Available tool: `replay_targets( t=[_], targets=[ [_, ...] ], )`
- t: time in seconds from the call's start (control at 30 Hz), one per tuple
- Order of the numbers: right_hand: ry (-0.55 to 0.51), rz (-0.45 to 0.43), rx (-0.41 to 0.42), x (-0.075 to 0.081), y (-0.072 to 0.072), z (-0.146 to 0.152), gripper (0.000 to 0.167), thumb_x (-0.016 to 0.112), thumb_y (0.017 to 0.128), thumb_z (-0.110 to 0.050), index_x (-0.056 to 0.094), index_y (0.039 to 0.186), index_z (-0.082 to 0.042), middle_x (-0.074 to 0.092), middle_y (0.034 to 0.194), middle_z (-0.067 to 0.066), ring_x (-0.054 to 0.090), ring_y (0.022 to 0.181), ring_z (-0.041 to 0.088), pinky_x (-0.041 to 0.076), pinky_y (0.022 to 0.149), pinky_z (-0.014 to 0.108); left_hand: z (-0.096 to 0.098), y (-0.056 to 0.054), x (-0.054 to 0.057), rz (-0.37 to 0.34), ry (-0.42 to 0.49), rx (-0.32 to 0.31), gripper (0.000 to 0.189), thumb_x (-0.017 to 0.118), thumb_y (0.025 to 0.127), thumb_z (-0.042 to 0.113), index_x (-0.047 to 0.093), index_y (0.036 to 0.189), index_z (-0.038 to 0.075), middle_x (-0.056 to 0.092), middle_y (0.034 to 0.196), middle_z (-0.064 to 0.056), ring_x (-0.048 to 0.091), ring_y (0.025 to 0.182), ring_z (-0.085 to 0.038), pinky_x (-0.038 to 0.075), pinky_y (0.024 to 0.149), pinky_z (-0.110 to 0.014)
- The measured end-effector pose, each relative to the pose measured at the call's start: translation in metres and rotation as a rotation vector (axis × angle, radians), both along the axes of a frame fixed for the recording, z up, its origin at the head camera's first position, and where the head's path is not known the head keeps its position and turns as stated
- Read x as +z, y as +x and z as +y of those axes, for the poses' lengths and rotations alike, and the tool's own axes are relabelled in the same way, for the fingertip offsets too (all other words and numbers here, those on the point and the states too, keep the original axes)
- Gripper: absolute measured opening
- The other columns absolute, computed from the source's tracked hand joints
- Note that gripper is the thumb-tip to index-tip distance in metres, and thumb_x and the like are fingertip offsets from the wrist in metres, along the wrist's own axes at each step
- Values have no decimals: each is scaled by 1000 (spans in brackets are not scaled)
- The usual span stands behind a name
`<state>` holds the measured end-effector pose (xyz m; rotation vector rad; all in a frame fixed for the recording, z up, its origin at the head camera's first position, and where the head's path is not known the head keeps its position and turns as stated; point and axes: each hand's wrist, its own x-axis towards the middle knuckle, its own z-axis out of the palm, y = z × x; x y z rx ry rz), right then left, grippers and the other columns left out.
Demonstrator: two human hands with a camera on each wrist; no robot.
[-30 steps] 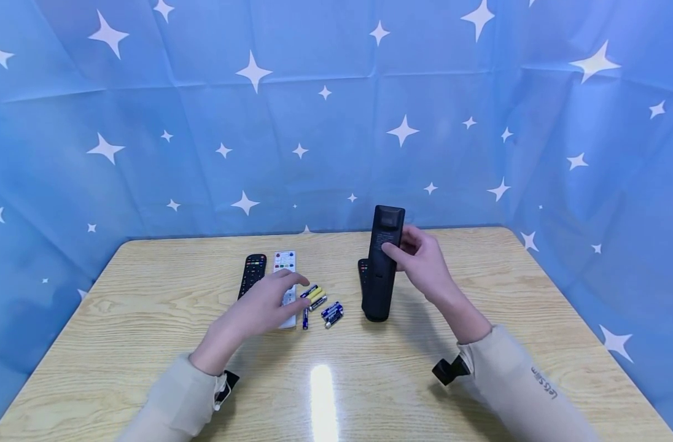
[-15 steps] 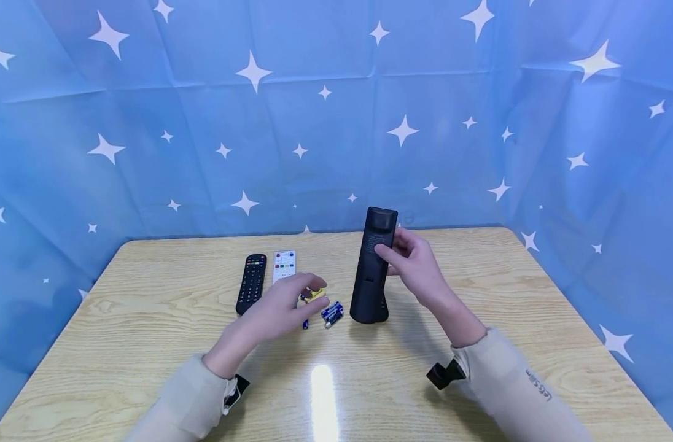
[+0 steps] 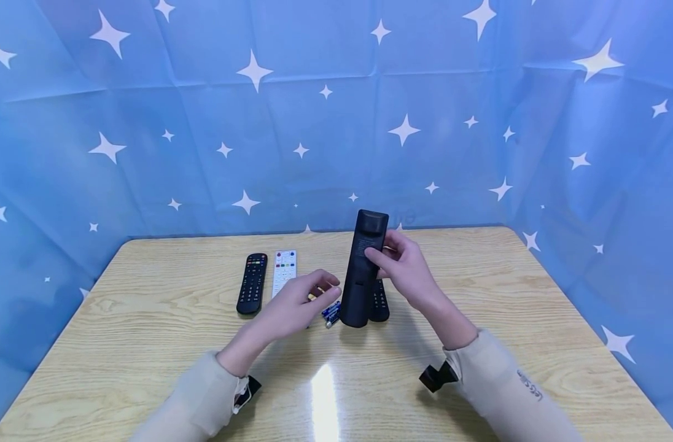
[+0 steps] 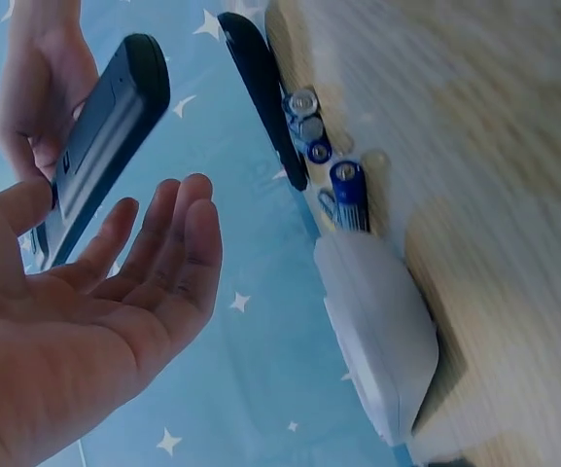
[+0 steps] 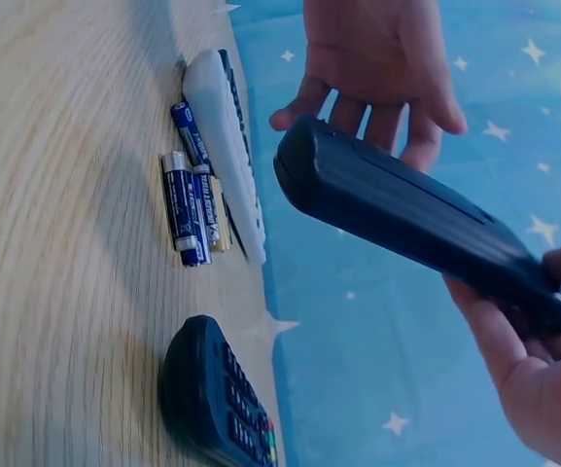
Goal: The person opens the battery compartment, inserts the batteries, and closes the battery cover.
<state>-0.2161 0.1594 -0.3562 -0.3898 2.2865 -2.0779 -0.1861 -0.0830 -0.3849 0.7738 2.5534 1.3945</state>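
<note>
My right hand (image 3: 405, 267) grips a black remote control (image 3: 363, 276) near its far end, thumb on the labelled back, which faces me. The remote is raised off the table, as the right wrist view shows. My left hand (image 3: 300, 304) is just left of it, palm toward the remote, fingers spread and loosely bent around nothing. In the left wrist view the left fingers (image 4: 188, 243) stay apart from the remote. Beneath, several blue batteries (image 5: 185, 209) lie on the table, partly covered by the left hand in the head view.
On the wooden table (image 3: 148, 344) lie a black remote (image 3: 252, 283) and a white remote (image 3: 284, 270) at left. A second black remote (image 5: 212, 394) lies under the held one. A star-patterned blue curtain (image 3: 325, 135) stands behind the table.
My right hand has moved left with the held remote, uncovering more of the black remote on the table. My left hand has moved right toward it, over the batteries.
</note>
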Motion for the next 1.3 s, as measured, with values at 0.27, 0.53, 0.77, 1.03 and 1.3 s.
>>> replay_targets(
  t=[0.27,0.53,0.77,1.03,1.3],
  targets=[
    [-2,6,14,-2,1,-6,38,64,102,-13,54,134,5,61,125,23,69,104,23,62,75,36,6,0,0,-41,29,24,36,54,108,39,62,130,12,68,114,-2,66,99,-18,55,85,-40],
    [-17,10,29,-2,2,-9,40,66,102,-15,54,136,3,61,125,22,69,105,25,62,76,38,13,1,1,-53,83,64,33,57,107,37,60,129,13,69,112,-3,67,97,-19,56,82,-40],
    [-51,37,45,-4,3,-13,41,66,101,-10,53,138,3,61,126,22,69,105,25,62,78,41,18,2,0,-105,137,93,31,57,107,34,60,127,11,68,108,-5,65,91,-18,56,78,-38],
    [-24,55,52,-1,3,-16,43,66,102,-12,53,141,0,61,128,22,67,110,30,59,83,52,22,1,-1,-175,183,78,33,54,108,38,62,122,9,67,105,-6,66,89,-19,55,78,-37],
    [-11,61,52,-1,4,-17,42,65,102,-13,53,140,0,61,128,21,67,111,31,59,83,53,24,-1,-3,-188,203,81,36,53,108,39,63,122,7,67,102,-6,65,90,-19,54,82,-39]
  ],
)
